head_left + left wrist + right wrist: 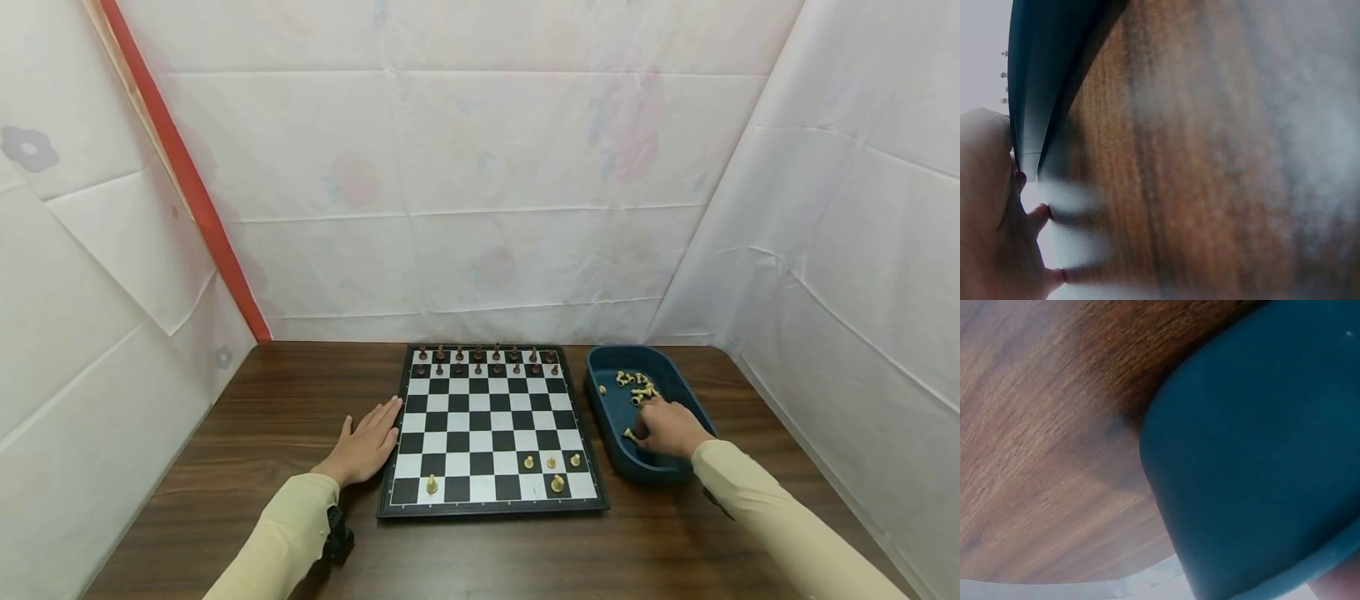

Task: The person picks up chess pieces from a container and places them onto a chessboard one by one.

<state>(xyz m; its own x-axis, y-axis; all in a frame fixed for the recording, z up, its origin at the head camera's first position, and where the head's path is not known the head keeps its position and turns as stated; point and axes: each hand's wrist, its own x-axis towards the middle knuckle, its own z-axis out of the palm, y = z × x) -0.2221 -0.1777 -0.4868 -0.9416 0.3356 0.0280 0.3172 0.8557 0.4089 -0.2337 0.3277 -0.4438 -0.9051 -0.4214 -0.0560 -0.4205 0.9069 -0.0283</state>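
A black-and-white chessboard (480, 442) lies on the table with two rows of dark brown chess pieces along its far side. Several cream pieces stand near its close side, among them a larger piece (557, 483) at the right and another cream piece (431, 484) at the left. My left hand (363, 446) rests flat on the table, fingers extended against the board's left edge. Inside the blue tray (611, 446), my right hand (670, 429) reaches down among loose cream pieces (637, 392). One cream pawn (629, 434) is beside its thumb; its fingertips are partly hidden, so any grip is unclear.
The brown wooden table (300, 400) carries the board in the middle and the tray to its right. White patterned sheeting (480, 183) hangs behind and at both sides. In the right wrist view, the tray's outer wall (1260, 456) blocks sight of the fingers.
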